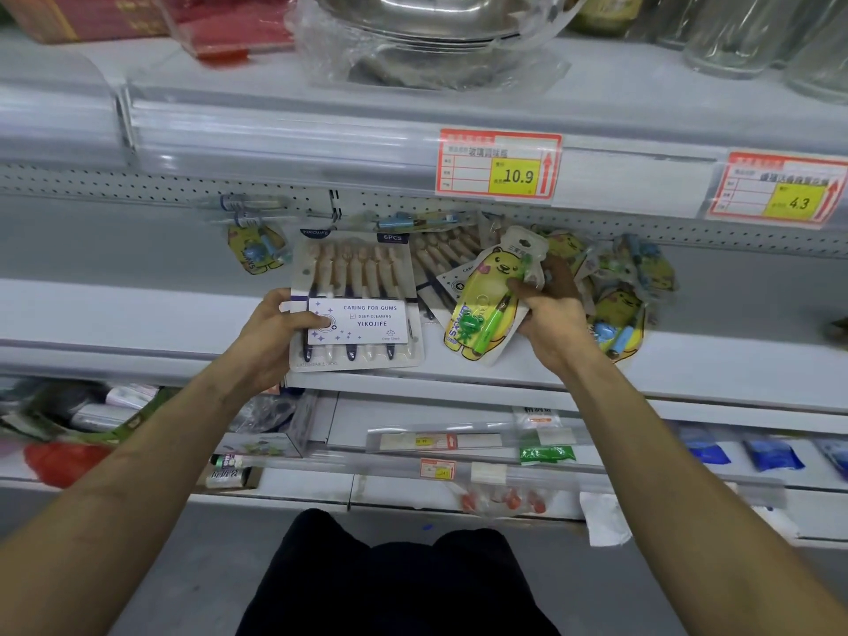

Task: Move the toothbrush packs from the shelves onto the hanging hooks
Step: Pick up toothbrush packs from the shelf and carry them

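The left hand [280, 328] is gripping the six-brush pack [355, 300] at its 9 o'clock edge, with the thumb pressing on the white label. The pack is facing the camera in front of the shelf [137, 309]. At 3 o'clock of it, the right hand [550, 309] is pinching a yellow bear pack [491, 305] containing a green brush. More packs are lying in a heap [628, 286] on the shelf at 3 o'clock of the right hand. At 11 o'clock of the six-brush pack, one hanging bear pack [254, 252] is suspended from a hook [236, 205].
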